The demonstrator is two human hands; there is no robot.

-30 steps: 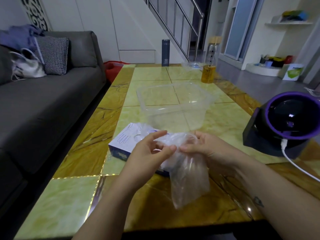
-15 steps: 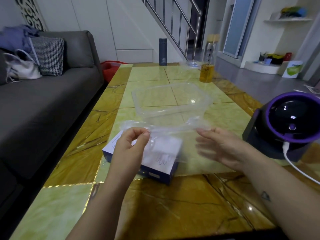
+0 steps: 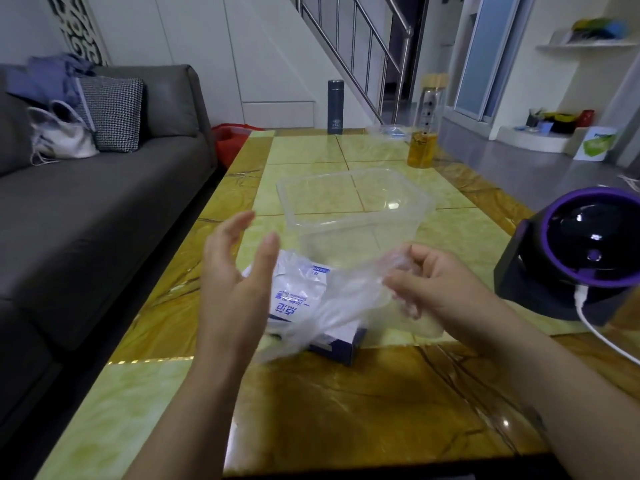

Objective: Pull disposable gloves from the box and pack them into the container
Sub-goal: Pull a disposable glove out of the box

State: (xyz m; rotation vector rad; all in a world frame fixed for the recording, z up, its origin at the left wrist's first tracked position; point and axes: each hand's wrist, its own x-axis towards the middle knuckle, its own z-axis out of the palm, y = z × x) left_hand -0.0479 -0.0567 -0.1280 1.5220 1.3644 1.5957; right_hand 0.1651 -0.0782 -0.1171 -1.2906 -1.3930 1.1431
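A clear plastic disposable glove hangs in the air over the white and blue glove box, which lies on the table. My right hand grips one end of the glove with curled fingers. My left hand is held up to the left of the glove, fingers straight and spread, holding nothing. The clear plastic container stands just behind the box and looks empty.
A black and purple round device with a white cable sits at the right. A jar of amber liquid, a dark flask and a small clear tub stand at the far end. A grey sofa runs along the left.
My left hand has let go of the glove and opened. The glove, stretched between both hands before, now hangs from my right hand alone.
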